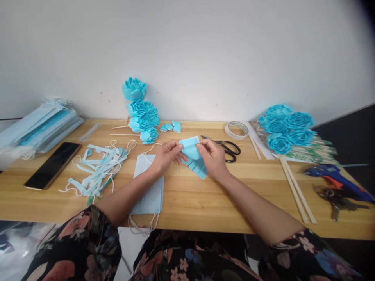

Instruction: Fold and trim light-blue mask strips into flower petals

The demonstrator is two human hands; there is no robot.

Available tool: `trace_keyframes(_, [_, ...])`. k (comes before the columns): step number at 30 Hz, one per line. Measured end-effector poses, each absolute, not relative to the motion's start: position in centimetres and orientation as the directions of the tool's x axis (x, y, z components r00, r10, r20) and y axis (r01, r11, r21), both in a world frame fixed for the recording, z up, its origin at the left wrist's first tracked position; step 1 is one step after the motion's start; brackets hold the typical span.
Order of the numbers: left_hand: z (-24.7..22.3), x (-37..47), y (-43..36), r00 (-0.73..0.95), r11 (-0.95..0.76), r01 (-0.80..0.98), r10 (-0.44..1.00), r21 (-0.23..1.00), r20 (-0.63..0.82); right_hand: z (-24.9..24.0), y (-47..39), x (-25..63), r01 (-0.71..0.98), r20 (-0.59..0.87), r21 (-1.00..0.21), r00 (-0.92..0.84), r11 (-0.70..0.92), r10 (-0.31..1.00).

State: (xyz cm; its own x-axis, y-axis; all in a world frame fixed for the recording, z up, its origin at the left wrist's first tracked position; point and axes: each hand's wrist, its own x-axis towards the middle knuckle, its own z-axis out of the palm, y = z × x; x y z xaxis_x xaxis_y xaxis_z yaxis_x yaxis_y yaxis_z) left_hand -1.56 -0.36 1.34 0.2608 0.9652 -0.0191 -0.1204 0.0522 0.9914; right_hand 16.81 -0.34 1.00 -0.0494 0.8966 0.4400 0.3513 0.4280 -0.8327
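Above the middle of the table, a piece of light blue mask fabric (190, 148) is stretched between my two hands. My left hand (170, 154) pinches its left edge with thumb and fingers. The right edge is gripped by my right hand (213, 157). More blue folded material (199, 168) shows just below the piece, partly behind my fingers; whether it is joined to it I cannot tell. Black-handled scissors (230, 150) lie right behind my right hand. Under my left forearm is a small stack of face masks (146, 195), partly hidden.
Cut mask strips (99, 168), a phone (52, 166) and a mask pile (43, 125) lie left. Blue flowers (143, 115) on sticks and small cut pieces (172, 126) sit at the back. Rightward are tape (236, 130), more flowers (278, 128), sticks (297, 191), a glue gun (336, 179) and keys (335, 203).
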Motion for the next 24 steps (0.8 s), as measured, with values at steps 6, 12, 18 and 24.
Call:
trace_keyframes(6, [1.9,-1.9,-0.5,0.127,-0.305,0.143,0.949,0.942,0.288,0.9,-0.2,17.0,0.422,0.507,-0.754,-0.112,0.503,0.855])
trace_keyframes(12, [2.0,-1.6,-0.9,0.200,-0.497,0.292,0.867,0.817,0.455,0.6,-0.5,16.8,0.466,0.573,-0.618,-0.283,0.633,0.769])
trace_keyframes(18, [1.4,-1.7,-0.7,0.152,-0.492,0.241,0.870,0.837,0.468,0.8,-0.4,16.9,0.469,0.549,-0.608,-0.335,0.641,0.766])
trace_keyframes(24, [0.5,-1.8,-0.4,0.109,-0.348,0.079,0.934,0.934,0.339,1.4,0.1,17.1,0.334,0.398,-0.839,-0.163,0.430,0.903])
